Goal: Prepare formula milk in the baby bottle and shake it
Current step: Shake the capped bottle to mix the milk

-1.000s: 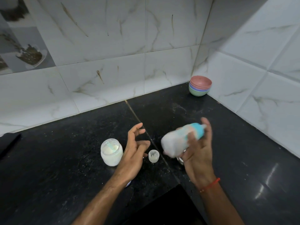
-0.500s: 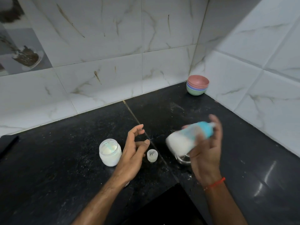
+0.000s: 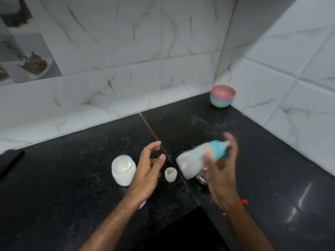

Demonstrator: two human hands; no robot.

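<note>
The right hand (image 3: pixel 220 171) grips the bottle (image 3: pixel 200 159) above the counter (image 3: pixel 72 178), fingers curled round its middle, thumb side toward the teal collar. A red thread (image 3: pixel 240 204) circles that wrist. The bottle lies tilted, base low and toward the left hand, teat end raised and away; it is blurred, its clear wall coated with cloudy white liquid. Directly below the right hand, partly hidden by it, sits a small shiny metal vessel (image 3: pixel 202 179); contents cannot be told.

The left hand (image 3: pixel 146 171) hangs above the counter holding nothing, fingers loosely bent, thumb apart from them. Under its wrist a pale round edge (image 3: pixel 142 205) shows; what it is cannot be told.

Between the two hands stands a small translucent cap (image 3: pixel 170 174), open end up, on the counter. Just left of the left hand stands an open jar (image 3: pixel 123 170), frosted plastic, rounded, holding white powder with a pale scoop inside.

The counter is black polished stone, flecked, dusted with white specks, with a seam running away between the hands.

Far beyond the right hand, in the corner, is a stack of bowls (image 3: pixel 222 96): pink on top, then blue and green rims. The walls (image 3: pixel 190 51) are glossy white veined tile.
</note>
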